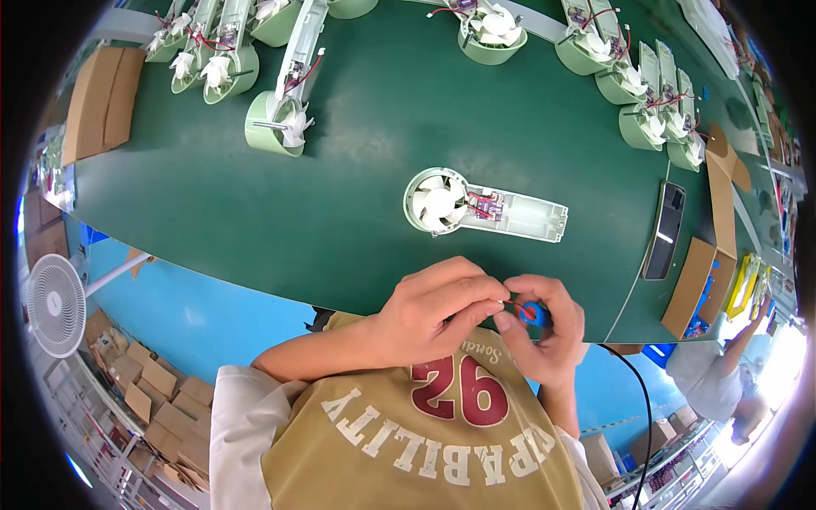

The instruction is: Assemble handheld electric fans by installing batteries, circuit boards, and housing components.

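Close to the table's near edge, my right hand (548, 336) holds a small blue cylinder with a red end, which looks like a battery cell (535, 314). A short red wire (514, 303) runs from it to the fingertips of my left hand (442, 310), which pinch the wire's end at a small whitish piece, perhaps a plug. Just beyond my hands lies a pale green fan housing (518, 215), open side up. It has a white fan wheel (438, 204) in its round end and a purple circuit board (486, 206) with red wires in its handle part.
More fan housings (289, 119) stand along the far left and far right (650, 127) of the green table (357, 187). A phone (665, 229) lies at right beside an open cardboard box (690, 285) with blue pieces. Another person (714, 374) is at far right; a white fan (57, 304) stands left.
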Available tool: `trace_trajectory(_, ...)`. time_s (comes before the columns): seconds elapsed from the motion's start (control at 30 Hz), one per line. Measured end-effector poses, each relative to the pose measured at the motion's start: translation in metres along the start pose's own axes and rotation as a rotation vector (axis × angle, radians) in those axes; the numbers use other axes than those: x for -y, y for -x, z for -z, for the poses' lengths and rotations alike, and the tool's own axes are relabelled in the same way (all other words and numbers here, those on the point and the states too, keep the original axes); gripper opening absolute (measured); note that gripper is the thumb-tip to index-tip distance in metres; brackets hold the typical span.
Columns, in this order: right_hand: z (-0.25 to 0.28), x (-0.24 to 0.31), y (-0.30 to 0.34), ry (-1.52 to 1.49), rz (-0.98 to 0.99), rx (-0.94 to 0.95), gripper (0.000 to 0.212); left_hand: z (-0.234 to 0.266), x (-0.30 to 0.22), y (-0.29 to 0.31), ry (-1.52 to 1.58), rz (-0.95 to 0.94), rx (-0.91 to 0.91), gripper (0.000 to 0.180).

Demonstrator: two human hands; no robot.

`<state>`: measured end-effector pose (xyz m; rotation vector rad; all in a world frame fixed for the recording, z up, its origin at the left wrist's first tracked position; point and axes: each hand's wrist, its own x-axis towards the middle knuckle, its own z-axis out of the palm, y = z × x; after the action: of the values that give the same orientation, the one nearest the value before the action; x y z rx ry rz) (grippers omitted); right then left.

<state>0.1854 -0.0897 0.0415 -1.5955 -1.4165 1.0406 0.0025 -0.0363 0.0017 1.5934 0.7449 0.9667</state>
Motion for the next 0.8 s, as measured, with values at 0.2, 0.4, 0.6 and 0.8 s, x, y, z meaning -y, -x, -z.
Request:
trace_trajectory(0.2,0.010,-0.007,-0.003,0.088,0.146,-0.086,0.025,0.003,-0.001,0.000,0.072,0.055,0.033,0.020)
trace_trajectory(0.4,0.009,-0.009,-0.011,0.153,0.360,-0.097,0.026,0.007,0.001,-0.002,0.313,0.256,0.153,0.019)
trace_trajectory(0.6,0.024,0.000,-0.017,0.202,0.350,-0.004,0.015,0.010,0.002,-0.009,-0.068,0.009,0.076,0.030)
trace_trajectory(0.8,0.037,-0.019,-0.042,0.264,0.302,-0.118,0.013,0.028,0.027,-0.045,-0.891,-0.225,-0.187,0.062)
